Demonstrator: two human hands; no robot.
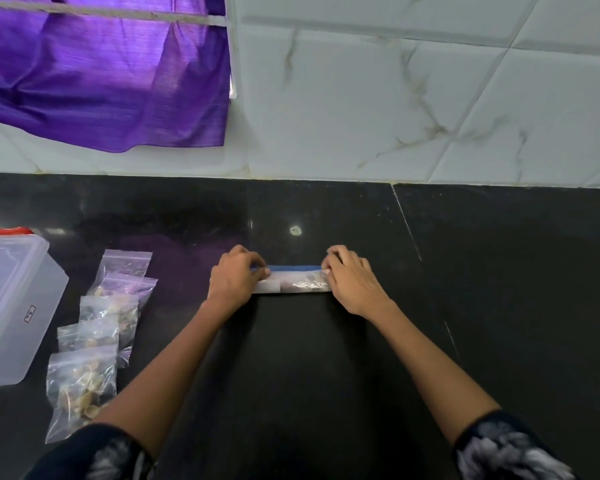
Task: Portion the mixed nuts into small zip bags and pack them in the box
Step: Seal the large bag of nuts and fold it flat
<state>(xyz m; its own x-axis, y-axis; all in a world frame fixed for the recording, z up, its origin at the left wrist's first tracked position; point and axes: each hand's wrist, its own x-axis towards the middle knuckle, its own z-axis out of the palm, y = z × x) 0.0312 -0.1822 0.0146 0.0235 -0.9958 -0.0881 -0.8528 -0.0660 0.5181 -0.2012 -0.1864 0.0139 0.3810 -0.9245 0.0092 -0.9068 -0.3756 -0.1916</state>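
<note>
A: Looking down from the head camera, nearest us are two dark floral-print sleeves (513, 448) at six o'clock, forearms stretching out over a glossy black stone counter (499, 271).

B: And at eight o'clock, a loose row of small filled zip bags (84, 386), clear crinkly plastic with pale tan nuts showing through, overlapping one another like shingles.

A: Just beside them, at nine o'clock, the box (11, 306): a frosted translucent plastic tub with rounded corners, a little label on its side, a red edge behind it. Whether anything is inside, I can't tell.

B: Centre of the counter now. The left hand (234, 278) has its fingers curled and pinching the left end of a zip bag (297, 282) lying flat.

A: The right hand (352, 280) mirrors it, fingertips clamped on the right end. The bag is a narrow horizontal strip between them, a blue seal band along its far edge, silvery wrinkles and a small heap of nuts toward the right side.

B: Beyond that, a pale spot on the stone at twelve o'clock, then white marble-veined wall tiles (413, 98).

A: And at eleven o'clock, shiny purple cloth (101, 71), creased, hanging over the tiles.
</note>
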